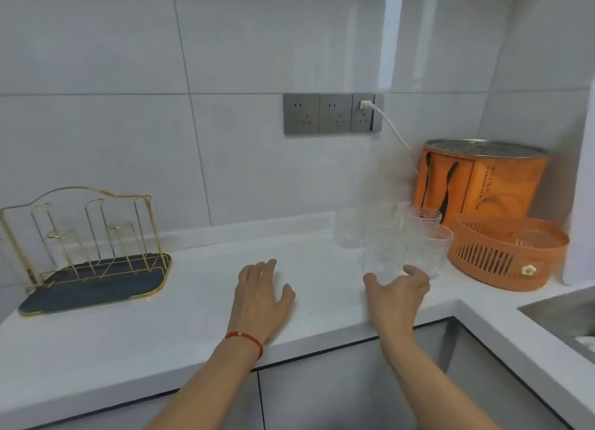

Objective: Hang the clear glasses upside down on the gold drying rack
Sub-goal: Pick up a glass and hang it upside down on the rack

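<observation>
— Gold wire rack (87,246) stands empty, well to the left of the right hand's grip (397,288); that long carry across the bench (199,304) is the biggest risk.

— Why?

— Fingers curl round the base of the nearest clear glass (384,255), but I cannot tell if they clench it yet. Slick glass may slip.

— Anything smaller?

— Other glasses (425,239) crowd just behind it; lifting could knock them. The left hand (260,297) lies released, flat on the bench.
</observation>
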`<state>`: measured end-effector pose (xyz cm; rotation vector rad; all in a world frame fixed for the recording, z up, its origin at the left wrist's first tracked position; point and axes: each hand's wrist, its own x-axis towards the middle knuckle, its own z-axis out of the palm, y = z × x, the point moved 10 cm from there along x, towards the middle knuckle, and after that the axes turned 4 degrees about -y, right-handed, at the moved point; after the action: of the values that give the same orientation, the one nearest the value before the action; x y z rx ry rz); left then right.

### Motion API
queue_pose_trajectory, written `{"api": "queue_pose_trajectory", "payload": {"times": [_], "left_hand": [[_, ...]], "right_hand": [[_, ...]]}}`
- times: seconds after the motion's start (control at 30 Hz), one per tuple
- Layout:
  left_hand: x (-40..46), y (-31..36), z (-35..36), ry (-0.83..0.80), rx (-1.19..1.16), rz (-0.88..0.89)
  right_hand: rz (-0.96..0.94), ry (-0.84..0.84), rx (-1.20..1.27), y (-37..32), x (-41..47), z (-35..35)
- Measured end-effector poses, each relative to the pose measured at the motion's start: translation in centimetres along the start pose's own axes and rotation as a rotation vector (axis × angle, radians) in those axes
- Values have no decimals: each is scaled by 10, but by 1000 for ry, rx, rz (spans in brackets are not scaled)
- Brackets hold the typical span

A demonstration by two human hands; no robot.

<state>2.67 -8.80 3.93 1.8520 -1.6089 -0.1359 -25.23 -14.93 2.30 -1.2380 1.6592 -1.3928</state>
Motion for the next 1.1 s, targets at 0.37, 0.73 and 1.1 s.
{"api": "queue_pose_trajectory", "payload": {"times": [0.37,0.73,1.1], "left_hand": [[3,-15,-6,24,-298,-100],[-1,7,-49,-36,-963,-179],[-24,-104,-152,207,-831,-246]], "right_hand": [[-70,-22,-207,-12,39,13],[-640,-616,-94,-102,-80,107],[-170,-1037,455,-136,-129,216]]}}
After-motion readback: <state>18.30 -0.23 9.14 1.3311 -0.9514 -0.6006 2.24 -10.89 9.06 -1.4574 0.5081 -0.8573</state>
